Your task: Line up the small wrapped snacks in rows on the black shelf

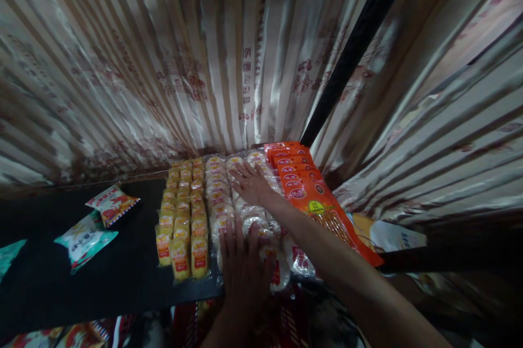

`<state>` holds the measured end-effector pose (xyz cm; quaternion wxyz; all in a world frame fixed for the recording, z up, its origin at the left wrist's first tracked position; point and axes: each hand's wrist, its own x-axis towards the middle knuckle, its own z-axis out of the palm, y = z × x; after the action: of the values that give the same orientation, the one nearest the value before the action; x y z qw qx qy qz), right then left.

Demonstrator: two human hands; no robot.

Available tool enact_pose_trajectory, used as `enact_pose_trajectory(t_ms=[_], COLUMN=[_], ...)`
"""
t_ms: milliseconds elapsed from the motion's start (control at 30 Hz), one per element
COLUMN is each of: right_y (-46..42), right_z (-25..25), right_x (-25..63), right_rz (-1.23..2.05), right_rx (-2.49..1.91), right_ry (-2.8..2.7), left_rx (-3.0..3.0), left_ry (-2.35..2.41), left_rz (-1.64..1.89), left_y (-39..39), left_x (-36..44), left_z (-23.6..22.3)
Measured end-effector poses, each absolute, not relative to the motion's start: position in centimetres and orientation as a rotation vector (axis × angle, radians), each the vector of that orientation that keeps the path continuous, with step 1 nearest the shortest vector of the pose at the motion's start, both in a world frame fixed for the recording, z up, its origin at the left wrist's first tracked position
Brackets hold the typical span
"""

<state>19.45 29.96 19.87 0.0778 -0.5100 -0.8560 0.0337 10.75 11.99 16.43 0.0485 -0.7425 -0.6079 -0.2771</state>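
Note:
My left hand (242, 266) lies flat, fingers spread, on the near end of rows of clear-wrapped round white cakes (223, 195) on a dark shelf (122, 272). My right hand (251, 182) reaches further back and rests open, fingers spread, on the far packs of the same cakes. Rows of small yellow snack packs (182, 223) stand just left of the cakes. A row of orange packets (310, 195) lies just right of my right forearm.
Loose snack bags, one red and white (111, 203) and one teal and white (84, 239), lie on the shelf's left part. Striped wrapping paper (163, 65) covers the wall behind. A black pole (351, 48) runs up diagonally at the right. More packets show below the shelf edge.

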Motion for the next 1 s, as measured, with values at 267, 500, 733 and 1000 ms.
enact_pose_trajectory(t_ms=[267, 500, 733, 1000], right_y=[30.1, 28.0, 22.6, 14.4], right_z=[20.6, 22.2, 22.6, 19.2], right_x=[19.5, 20.1, 22.7, 25.5], right_rz=[0.154, 0.088, 0.013, -0.155], right_rx=[-1.523, -1.422, -1.475, -1.624], right_ry=[-2.590, -2.573, -2.499, -2.142], left_rx=[-2.250, -2.237, -2.199, -2.236], left_ry=[-1.905, -1.849, -1.911, -1.879], left_rz=[-0.863, -0.856, -0.843, -0.836], left_y=[12.2, 11.5, 9.8, 8.8], left_x=[10.9, 10.2, 9.0, 9.1], left_z=[16.2, 16.8, 16.7, 16.4])
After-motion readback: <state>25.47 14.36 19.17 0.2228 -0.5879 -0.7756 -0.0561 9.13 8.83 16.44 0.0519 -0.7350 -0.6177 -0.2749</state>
